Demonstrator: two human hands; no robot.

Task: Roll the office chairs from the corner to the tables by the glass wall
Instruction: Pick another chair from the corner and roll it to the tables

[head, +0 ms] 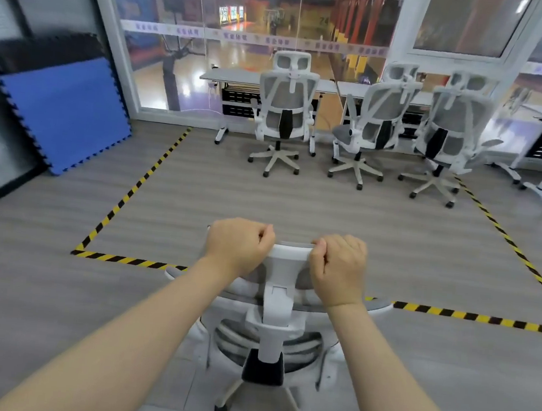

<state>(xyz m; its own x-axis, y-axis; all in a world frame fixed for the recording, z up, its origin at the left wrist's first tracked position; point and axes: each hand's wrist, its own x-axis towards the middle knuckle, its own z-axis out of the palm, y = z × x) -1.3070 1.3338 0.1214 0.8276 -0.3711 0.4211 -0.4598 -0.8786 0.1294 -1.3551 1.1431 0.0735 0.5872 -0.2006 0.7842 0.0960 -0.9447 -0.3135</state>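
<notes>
Both the left hand [239,250] and right hand [338,267] clench the headrest top of a white mesh-backed office chair [271,332], which straddles the yellow-black floor tape [472,316], well apart from the white tables [229,75] by the glass wall [249,19].

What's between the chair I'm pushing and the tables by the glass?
Nothing on the open floor. Both hands, left and right, grip the chair. Three parked chairs already line the tables, crowding the spots ahead.
</notes>
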